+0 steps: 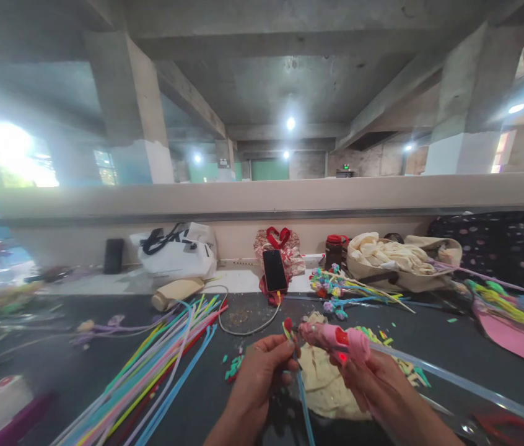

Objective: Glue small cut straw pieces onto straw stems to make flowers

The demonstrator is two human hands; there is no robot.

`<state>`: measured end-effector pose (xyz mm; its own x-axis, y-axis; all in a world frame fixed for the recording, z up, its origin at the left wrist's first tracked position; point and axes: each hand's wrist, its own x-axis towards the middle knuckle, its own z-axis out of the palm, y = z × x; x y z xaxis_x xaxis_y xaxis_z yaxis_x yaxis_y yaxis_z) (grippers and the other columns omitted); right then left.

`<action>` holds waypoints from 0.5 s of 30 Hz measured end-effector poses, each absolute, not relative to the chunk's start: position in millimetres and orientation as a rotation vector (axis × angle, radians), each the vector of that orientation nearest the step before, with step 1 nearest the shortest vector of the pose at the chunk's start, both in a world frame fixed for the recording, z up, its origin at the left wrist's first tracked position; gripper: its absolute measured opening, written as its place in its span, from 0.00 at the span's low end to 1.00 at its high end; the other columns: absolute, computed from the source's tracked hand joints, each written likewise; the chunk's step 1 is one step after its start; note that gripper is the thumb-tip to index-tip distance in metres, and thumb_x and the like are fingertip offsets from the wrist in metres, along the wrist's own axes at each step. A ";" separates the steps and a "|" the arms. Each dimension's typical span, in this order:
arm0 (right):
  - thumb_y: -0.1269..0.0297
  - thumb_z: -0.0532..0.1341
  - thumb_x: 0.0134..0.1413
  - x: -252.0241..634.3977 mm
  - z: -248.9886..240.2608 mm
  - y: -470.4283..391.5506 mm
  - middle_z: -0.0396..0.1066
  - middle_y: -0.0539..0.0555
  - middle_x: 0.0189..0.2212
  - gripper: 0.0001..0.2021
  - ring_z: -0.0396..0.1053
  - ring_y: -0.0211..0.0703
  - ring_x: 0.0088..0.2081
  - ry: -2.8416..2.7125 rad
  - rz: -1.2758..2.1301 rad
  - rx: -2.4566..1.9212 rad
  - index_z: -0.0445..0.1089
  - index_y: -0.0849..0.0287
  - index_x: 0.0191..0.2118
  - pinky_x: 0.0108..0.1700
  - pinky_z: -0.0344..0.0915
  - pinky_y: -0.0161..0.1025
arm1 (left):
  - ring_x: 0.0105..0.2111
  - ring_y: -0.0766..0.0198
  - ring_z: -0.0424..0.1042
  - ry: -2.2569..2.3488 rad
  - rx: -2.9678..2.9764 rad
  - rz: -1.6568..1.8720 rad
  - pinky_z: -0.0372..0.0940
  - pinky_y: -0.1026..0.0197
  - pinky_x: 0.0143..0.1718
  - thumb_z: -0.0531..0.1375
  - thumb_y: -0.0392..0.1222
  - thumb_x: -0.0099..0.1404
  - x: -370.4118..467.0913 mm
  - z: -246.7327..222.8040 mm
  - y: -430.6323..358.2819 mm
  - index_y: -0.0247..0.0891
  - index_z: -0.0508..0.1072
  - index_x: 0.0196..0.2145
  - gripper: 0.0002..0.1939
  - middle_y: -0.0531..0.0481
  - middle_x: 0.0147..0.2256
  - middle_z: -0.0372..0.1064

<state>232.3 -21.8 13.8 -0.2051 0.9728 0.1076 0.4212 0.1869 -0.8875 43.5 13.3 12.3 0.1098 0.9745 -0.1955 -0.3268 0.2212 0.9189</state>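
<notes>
My left hand (264, 367) pinches a small red-and-green piece (287, 327) between thumb and fingers. From the same fingers a blue pipe cleaner (304, 406) hangs down. A pink hot glue gun (352, 344) is in my right hand (379, 385), with its nozzle close to the small piece; I cannot tell whether they touch. A long clear glue stick (457, 370) sticks out of the gun's back, and a red light glows on its side. Under both hands lies a crumpled cream cloth (327, 387) on the dark table. Small cut pipe cleaner bits (413, 371) are scattered around it.
Long coloured pipe cleaners (150, 378) lie in a bundle at left. Finished-looking fuzzy flowers (331, 288) lie behind the gun. A phone (274, 271) on a cable, a white bag (176, 251), a bottle (335, 251) and a cream bag (399, 279) line the back. Scissors (498, 430) lie front right.
</notes>
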 end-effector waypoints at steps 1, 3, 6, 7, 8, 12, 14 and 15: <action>0.36 0.46 0.44 232.1 13.6 -21.9 0.56 0.47 0.12 0.28 0.52 0.33 0.17 -1.749 0.972 -1.327 0.61 0.60 0.20 0.19 0.47 0.31 | 0.15 0.76 0.60 0.993 0.840 1.143 0.54 0.72 0.16 0.65 0.41 0.44 43.4 12.3 13.5 0.31 0.71 0.25 0.11 0.52 0.20 0.67; 0.36 0.46 0.45 231.4 13.1 -22.6 0.55 0.46 0.12 0.28 0.52 0.33 0.17 -1.763 0.985 -1.331 0.61 0.60 0.21 0.19 0.47 0.31 | 0.14 0.76 0.60 0.994 0.838 1.143 0.54 0.72 0.15 0.65 0.40 0.44 42.8 12.6 14.0 0.31 0.71 0.24 0.11 0.53 0.19 0.66; 0.37 0.46 0.45 230.3 13.1 -23.8 0.55 0.46 0.12 0.28 0.52 0.33 0.17 -1.776 1.001 -1.309 0.62 0.60 0.22 0.19 0.46 0.31 | 0.15 0.76 0.60 0.990 0.851 1.151 0.53 0.73 0.15 0.64 0.40 0.45 41.2 13.0 14.5 0.31 0.70 0.24 0.10 0.54 0.17 0.65; 0.37 0.45 0.45 230.2 13.5 -24.2 0.55 0.46 0.12 0.28 0.53 0.33 0.17 -1.772 0.993 -1.306 0.62 0.60 0.22 0.19 0.46 0.31 | 0.15 0.76 0.60 0.984 0.856 1.154 0.53 0.73 0.16 0.64 0.40 0.45 40.9 13.1 14.5 0.31 0.70 0.24 0.10 0.53 0.17 0.65; 0.37 0.45 0.46 230.1 14.1 -24.6 0.55 0.46 0.12 0.28 0.53 0.33 0.17 -1.765 0.980 -1.311 0.61 0.60 0.22 0.19 0.46 0.31 | 0.15 0.76 0.60 0.979 0.858 1.157 0.54 0.73 0.16 0.64 0.40 0.45 40.6 13.2 14.2 0.31 0.70 0.24 0.10 0.53 0.18 0.65; 0.39 0.45 0.48 229.6 17.1 -25.1 0.55 0.46 0.12 0.27 0.54 0.33 0.17 -1.762 0.938 -1.341 0.60 0.60 0.22 0.20 0.47 0.31 | 0.15 0.76 0.60 0.977 0.847 1.174 0.54 0.73 0.16 0.65 0.40 0.45 41.5 13.4 11.7 0.32 0.71 0.25 0.10 0.54 0.18 0.65; 0.40 0.45 0.49 228.9 17.4 -24.8 0.54 0.45 0.12 0.26 0.53 0.33 0.18 -1.778 0.938 -1.328 0.60 0.61 0.23 0.21 0.48 0.32 | 0.15 0.76 0.61 0.981 0.846 1.175 0.54 0.73 0.16 0.65 0.40 0.44 42.0 13.2 10.9 0.32 0.71 0.24 0.10 0.54 0.17 0.65; 0.40 0.46 0.49 228.6 17.1 -24.6 0.54 0.45 0.12 0.26 0.53 0.33 0.18 -1.781 0.941 -1.318 0.59 0.61 0.22 0.21 0.48 0.31 | 0.15 0.75 0.61 0.980 0.845 1.176 0.54 0.73 0.16 0.65 0.41 0.44 42.0 13.0 10.9 0.32 0.71 0.24 0.11 0.54 0.17 0.65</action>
